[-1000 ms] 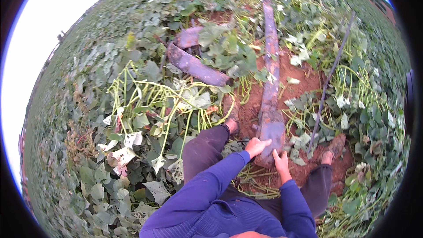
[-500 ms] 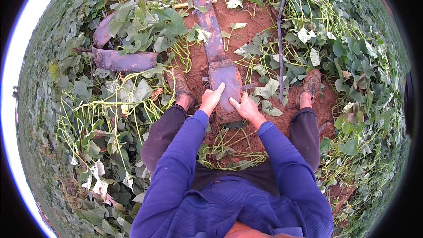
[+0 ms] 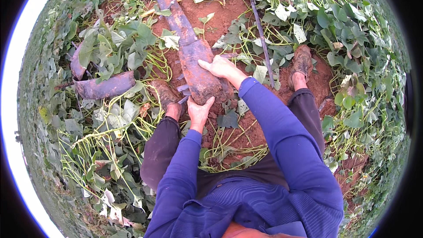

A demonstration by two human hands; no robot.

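A long, dark, mud-caked flat strip (image 3: 174, 13), which looks like a flattened hose, runs from the far edge to a thick, wider near end (image 3: 198, 68). My left hand (image 3: 199, 113) grips the lower left corner of that end, thumb on top and fingers hidden below. My right hand (image 3: 224, 68) holds its right edge, thumb lying across the upper face and the other fingers mostly out of sight. Small grey stick-like pieces (image 3: 183, 90) poke out beside the left edge, close to my left hand.
A second curved dark piece (image 3: 105, 86) lies among leaves at the left. A thin dark stick or tube (image 3: 260, 31) slants down right of the strip. My muddy feet (image 3: 302, 66) stand either side on reddish soil (image 3: 224, 6), with leafy vines (image 3: 119, 123) around.
The strip's near end has swung left and now tilts. My right hand has moved up along its right edge, while my left hand has shifted down to the lower left corner.
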